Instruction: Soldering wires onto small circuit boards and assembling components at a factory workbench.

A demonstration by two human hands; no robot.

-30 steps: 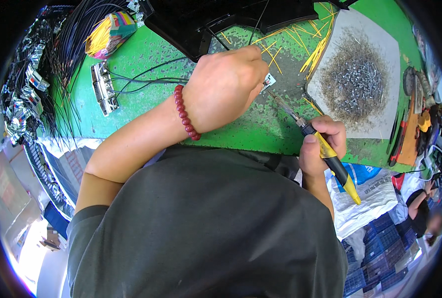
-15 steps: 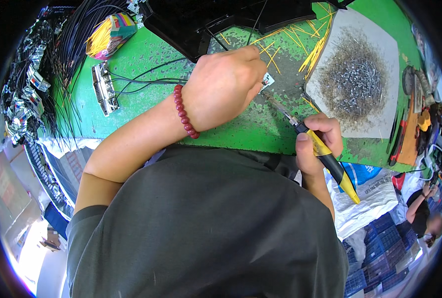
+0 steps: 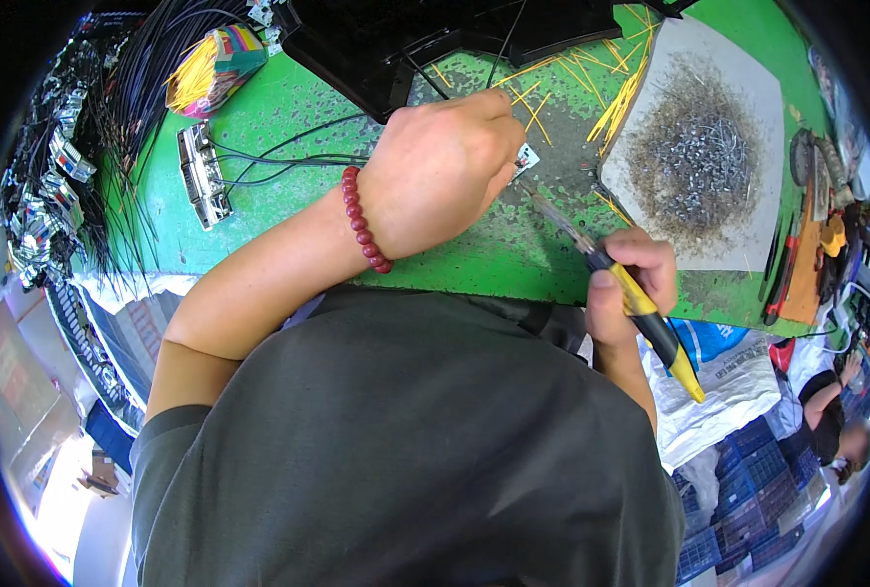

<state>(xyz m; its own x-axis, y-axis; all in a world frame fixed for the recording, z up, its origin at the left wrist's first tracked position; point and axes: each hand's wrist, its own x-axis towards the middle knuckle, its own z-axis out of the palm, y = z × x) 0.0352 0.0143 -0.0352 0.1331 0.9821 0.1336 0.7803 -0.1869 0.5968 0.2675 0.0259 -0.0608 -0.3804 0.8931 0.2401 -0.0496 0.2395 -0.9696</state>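
Left hand (image 3: 445,168) up over green tabletop (image 3: 308,93), back upward, wrist bent inward, red bead bracelet (image 3: 358,220) on. Its fingers curled under, grip hidden, so cannot tell what they clasp; small white piece (image 3: 527,157) pokes out just beside them. Right hand (image 3: 636,279) low, fingers closed round soldering iron (image 3: 662,338), tip slanting up-left near white piece (contact too small to tell). Against one second ago: left hand same spot, iron's rear end slightly farther left, co-worker's hand (image 3: 852,367) raised higher.
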